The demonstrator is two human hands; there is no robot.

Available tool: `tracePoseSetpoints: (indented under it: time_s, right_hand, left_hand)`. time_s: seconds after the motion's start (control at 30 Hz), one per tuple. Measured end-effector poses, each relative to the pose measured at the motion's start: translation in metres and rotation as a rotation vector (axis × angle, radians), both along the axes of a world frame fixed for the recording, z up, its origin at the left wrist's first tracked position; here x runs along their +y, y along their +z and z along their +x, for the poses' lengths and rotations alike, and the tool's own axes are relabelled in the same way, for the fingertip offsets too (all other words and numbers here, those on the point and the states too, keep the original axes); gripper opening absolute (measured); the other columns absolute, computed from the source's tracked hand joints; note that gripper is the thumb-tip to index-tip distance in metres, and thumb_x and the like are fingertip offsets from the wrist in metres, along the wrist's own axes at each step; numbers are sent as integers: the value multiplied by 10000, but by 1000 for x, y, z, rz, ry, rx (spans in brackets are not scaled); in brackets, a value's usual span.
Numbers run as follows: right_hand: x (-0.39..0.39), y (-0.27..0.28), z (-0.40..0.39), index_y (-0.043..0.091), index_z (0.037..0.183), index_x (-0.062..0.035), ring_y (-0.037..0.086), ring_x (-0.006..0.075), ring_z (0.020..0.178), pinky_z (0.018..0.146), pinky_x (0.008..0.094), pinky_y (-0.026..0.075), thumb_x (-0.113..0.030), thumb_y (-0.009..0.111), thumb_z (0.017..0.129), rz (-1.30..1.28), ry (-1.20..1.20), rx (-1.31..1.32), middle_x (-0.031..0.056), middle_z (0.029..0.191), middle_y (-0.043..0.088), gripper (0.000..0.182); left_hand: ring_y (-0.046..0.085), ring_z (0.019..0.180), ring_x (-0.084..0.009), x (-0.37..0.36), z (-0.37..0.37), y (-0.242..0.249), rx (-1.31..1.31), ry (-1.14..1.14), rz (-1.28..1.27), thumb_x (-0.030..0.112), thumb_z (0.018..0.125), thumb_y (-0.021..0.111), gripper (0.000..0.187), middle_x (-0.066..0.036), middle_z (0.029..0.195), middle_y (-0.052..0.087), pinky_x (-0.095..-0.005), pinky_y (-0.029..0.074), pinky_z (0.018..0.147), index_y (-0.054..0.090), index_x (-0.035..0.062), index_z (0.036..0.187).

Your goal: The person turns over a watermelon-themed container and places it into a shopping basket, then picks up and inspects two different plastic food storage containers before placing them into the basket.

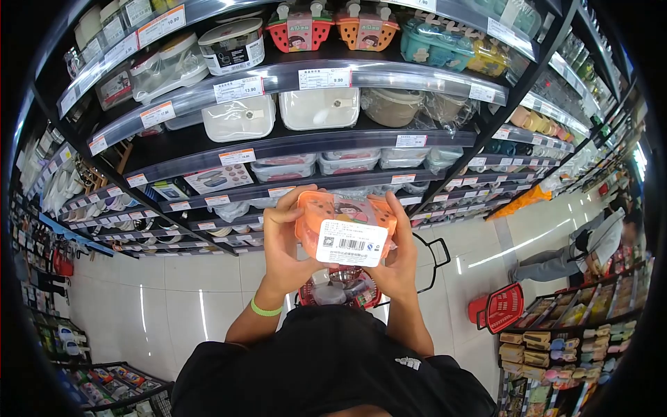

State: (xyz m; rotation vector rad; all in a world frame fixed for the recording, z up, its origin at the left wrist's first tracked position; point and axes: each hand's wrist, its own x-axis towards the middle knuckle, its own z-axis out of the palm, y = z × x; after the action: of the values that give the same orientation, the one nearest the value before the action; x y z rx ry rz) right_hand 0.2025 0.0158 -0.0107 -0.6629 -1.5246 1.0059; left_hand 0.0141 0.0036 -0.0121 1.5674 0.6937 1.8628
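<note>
Between my two hands is an orange plastic box (311, 221) with dark dots, held up in front of my chest. A white barcode label (352, 243) on it faces me, and a printed picture band shows above the label. My left hand (281, 240) grips the box's left side, thumb below and fingers at the top edge. On the right side, my right hand (399, 243) grips it the same way. A yellow-green band circles my left wrist. Below the box, a red shopping basket (326, 295) with items inside is partly hidden by my hands and the box.
Shelves ahead hold white food containers (240, 117), a similar red dotted box (299, 31) and an orange one (368, 31). Price tags line the shelf edges. At right, another red basket (504, 308) stands on the tiled floor near a person (573, 250) in grey trousers.
</note>
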Motion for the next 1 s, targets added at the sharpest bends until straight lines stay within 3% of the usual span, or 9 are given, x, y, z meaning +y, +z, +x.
tracePoseSetpoints:
  time_s: [0.07,0.3,0.37,0.8,0.87,1.0]
  right_hand:
    - [0,-1,0,334,1513,2,465,255,1327,1105,371,359,7,735,705,-2,-2,0,164,1442,447,902]
    - [2,0,-5,349,1497,-1,475,255,1317,1100,378,372,2,753,722,6,46,67,158,1430,457,873]
    - [3,0,-5,349,1494,0,477,256,1314,1097,379,377,-4,762,727,11,43,62,157,1425,461,871]
    - [4,-4,-4,359,1493,-14,470,253,1317,1093,376,376,-14,769,727,-30,40,59,153,1425,460,869]
    - [4,-3,-4,360,1492,-13,466,255,1321,1096,378,371,-14,765,727,-30,42,62,155,1428,459,866]
    - [6,-5,-3,365,1490,-13,463,263,1327,1103,383,364,-12,754,725,-14,27,20,161,1439,453,858]
  left_hand:
    - [474,1326,-386,1,-3,-2,23,-51,30,133,609,958,854,-270,1446,399,-511,431,1070,378,122,1236]
    - [463,1334,-396,-2,0,2,-21,-40,-24,136,599,959,854,-288,1461,387,-519,408,1091,359,123,1206]
    - [494,1299,-365,-2,2,3,-48,4,-42,314,615,959,848,-274,1411,431,-493,408,1087,355,113,1175]
    - [502,1295,-383,1,-1,3,14,22,-27,306,609,961,825,-269,1385,448,-495,423,1073,363,113,1142]
    - [491,1307,-387,3,-3,0,7,-17,7,156,601,959,811,-275,1421,428,-501,424,1068,375,100,1160]
    - [495,1303,-385,4,-4,0,10,-18,5,152,604,958,804,-268,1414,435,-501,426,1066,377,99,1157]
